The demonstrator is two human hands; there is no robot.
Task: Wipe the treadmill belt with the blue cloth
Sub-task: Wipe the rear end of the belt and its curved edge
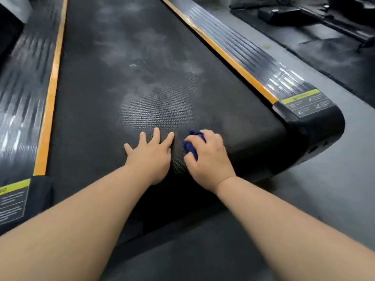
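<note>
The black textured treadmill belt (129,67) runs away from me, with pale dusty smears down its middle. My left hand (151,154) lies flat on the belt near its rear end, fingers spread and straight. Just to its right, my right hand (210,158) grips a bunched blue cloth (192,144) and holds it down on the belt. Most of the cloth is hidden under the fingers and palm; only a dark blue fold shows at the hand's left side.
Orange strips and grey ribbed side rails (246,50) flank the belt on both sides. A black end cap with a yellow-green warning label (308,102) closes the right rail. Grey floor lies to the right; dark gym equipment (316,15) stands at the far right.
</note>
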